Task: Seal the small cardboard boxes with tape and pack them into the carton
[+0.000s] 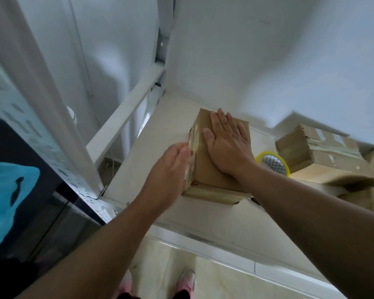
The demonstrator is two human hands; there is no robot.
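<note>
A small brown cardboard box stands on the white table, with clear tape along its left side and front edge. My right hand lies flat on the box's top, fingers straight. With straight fingers my left hand presses against the taped left side. A roll of yellowish tape lies just right of the box, partly hidden by my right wrist. A second taped cardboard box rests on the edge of a larger carton at the right.
A white wall rises behind the table. A white metal frame and a perforated panel stand to the left. The tiled floor and my feet show below the table's front edge.
</note>
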